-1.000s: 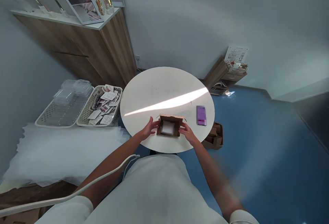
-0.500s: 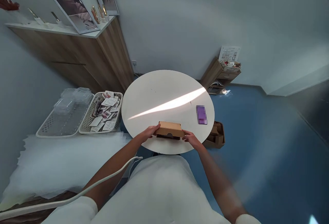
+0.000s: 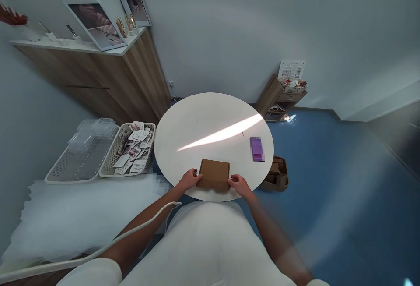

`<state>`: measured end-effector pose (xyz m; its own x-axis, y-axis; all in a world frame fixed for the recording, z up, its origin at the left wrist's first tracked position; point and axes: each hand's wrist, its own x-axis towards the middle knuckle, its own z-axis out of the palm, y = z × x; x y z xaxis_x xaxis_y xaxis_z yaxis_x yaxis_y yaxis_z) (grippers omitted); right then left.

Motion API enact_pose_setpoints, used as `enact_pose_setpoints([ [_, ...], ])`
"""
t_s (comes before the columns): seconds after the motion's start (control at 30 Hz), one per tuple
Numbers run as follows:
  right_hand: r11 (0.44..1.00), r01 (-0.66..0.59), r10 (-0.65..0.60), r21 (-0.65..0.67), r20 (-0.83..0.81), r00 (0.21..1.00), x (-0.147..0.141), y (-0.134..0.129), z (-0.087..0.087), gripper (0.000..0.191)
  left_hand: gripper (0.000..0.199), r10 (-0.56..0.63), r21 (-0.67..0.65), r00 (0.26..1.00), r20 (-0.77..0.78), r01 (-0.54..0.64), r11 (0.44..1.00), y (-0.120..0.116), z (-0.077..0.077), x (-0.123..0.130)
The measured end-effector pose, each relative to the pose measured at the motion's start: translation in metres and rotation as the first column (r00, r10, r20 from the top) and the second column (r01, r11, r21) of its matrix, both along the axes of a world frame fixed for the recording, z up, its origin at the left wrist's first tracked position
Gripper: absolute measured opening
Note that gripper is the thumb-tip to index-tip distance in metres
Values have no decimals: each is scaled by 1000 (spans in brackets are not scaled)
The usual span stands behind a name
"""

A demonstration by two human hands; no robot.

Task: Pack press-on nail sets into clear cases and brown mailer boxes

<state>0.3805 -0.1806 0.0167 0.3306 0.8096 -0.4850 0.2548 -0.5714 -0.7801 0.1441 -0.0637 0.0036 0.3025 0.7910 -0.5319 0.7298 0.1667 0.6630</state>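
Observation:
A small brown cardboard box [image 3: 215,174] is at the near edge of the round white table [image 3: 203,119], its flat top facing up. At the box's left side, my left hand [image 3: 189,179] grips it with the thumb along the edge. My right hand [image 3: 239,184] holds the opposite side, thumb and fingers pressed at the near right corner. The undersides of both hands' fingers are partly hidden. To the right on the table lies a purple item [image 3: 257,149], blurred out.
Left of the table, a white basket [image 3: 104,163] is full of printed cards, beside another basket [image 3: 65,170] with clear plastic boxes. White sheets [image 3: 92,216] lie nearer me. A carton [image 3: 278,181] of cardboard stands on the floor at right. A white cable [image 3: 144,223] crosses my left arm.
The box has tipped so its top now faces up, where before its front side and a dark gap beneath showed. Both hands have come slightly nearer to me with it.

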Motion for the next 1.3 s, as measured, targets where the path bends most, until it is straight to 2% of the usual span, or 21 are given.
enact_pose_setpoints([
  [0.1, 999, -41, 42, -9, 62, 997, -5, 2, -8, 32, 42, -62, 23, 998, -28, 63, 998, -5, 3, 9],
  [0.27, 1000, -24, 23, 1, 212, 977, -5, 1, -13, 22, 35, -64, 68, 976, -209, 80, 994, -18, 12, 23],
  [0.47, 999, 29, -37, 34, 266, 963, -2, -11, -18, 36, 33, -58, 104, 969, -242, 85, 991, -24, 17, 31],
  [0.63, 999, 4, -17, 53, 267, 964, -6, -31, -19, 52, 41, -2, 233, 993, -115, 29, 972, -33, 10, 21],
  [0.77, 998, -39, 21, 54, 299, 954, -7, -50, -16, 58, 50, -100, 290, 995, 26, 88, 953, -46, 1, 6],
  [0.87, 990, -125, 98, 64, 321, 942, -6, -56, -12, 58, 57, -144, 293, 986, 88, 112, 949, -53, -1, 0],
  [1.13, 949, -305, 270, 84, 286, 919, -1, -38, -14, 59, 64, -157, 306, 980, 126, 112, 945, -57, -3, 5],
  [1.23, 946, -317, 291, 68, 249, 924, 1, -30, -12, 57, 64, -131, 349, 981, 145, 74, 934, -57, 0, 15],
  [1.3, 954, -290, 268, 73, 221, 938, 6, -26, -6, 59, 62, -132, 379, 979, 156, 64, 923, -55, 8, 23],
])
